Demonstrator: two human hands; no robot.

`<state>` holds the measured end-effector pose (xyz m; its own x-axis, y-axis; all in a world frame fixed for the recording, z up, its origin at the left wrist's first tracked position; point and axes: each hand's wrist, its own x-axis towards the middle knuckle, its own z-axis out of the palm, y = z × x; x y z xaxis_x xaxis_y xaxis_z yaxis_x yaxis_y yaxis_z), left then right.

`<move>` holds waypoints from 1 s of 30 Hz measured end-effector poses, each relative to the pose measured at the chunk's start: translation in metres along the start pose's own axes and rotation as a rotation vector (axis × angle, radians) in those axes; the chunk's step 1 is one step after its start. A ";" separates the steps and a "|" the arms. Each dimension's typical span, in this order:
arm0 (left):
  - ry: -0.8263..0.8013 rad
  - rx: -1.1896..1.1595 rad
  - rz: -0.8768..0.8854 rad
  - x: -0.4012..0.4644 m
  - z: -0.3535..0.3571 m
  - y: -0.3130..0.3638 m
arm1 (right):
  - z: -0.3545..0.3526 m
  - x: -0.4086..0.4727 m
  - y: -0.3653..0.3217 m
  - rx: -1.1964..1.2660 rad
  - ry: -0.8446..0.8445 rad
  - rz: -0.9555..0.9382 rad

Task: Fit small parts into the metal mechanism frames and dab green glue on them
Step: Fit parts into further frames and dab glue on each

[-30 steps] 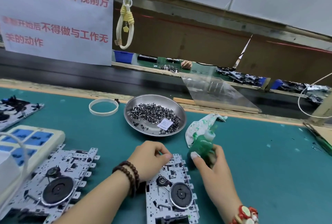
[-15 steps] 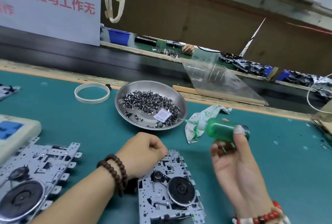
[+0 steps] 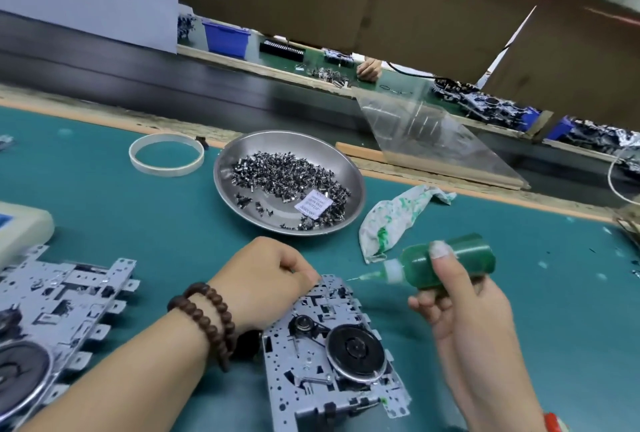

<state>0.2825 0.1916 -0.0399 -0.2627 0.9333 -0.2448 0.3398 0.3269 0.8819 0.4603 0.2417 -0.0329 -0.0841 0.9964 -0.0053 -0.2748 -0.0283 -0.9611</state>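
Near the front edge of the teal bench mat [image 3: 519, 293], between the two forearms, lies the silver perforated metal mechanism frame with a black flywheel [image 3: 332, 355], its long axis running from near to far and tilted a little leftward at the far end. The left hand [image 3: 266, 279] is curled into a loose fist on the frame's far left corner, fingertips pressed there; whether a small part is pinched in them cannot be told. The right hand [image 3: 460, 296] grips a small green squeeze bottle of glue with a white collar and fine needle tip [image 3: 446, 263], lying nearly level, needle pointing left toward that same far corner and stopping just short of the left fingertips, above the mat. So the glue point looks to lie left of the needle along the bottle's own axis, and the right hand is the one to close that gap.

A second, larger metal frame [image 3: 65, 307] sits to the left. Farther off stand a round steel dish of small dark parts [image 3: 349, 168], a green-stained white rag [image 3: 391, 217] to its right and a white ring [image 3: 166, 154] to its left. Bare mat lies to the right of the bottle.
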 end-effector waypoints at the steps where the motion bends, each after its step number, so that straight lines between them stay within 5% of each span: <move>1: 0.003 0.008 -0.001 0.000 0.000 0.000 | 0.000 -0.001 0.000 -0.053 0.021 -0.075; 11: 0.022 -0.003 0.001 -0.001 0.001 0.000 | 0.002 -0.010 0.002 -0.282 0.017 -0.301; 30: 0.031 -0.048 0.017 0.003 0.002 -0.003 | 0.002 -0.011 0.006 -0.373 0.020 -0.383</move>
<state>0.2817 0.1939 -0.0444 -0.2858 0.9333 -0.2173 0.3007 0.3027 0.9044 0.4576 0.2300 -0.0379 -0.0252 0.9314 0.3632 0.0770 0.3641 -0.9282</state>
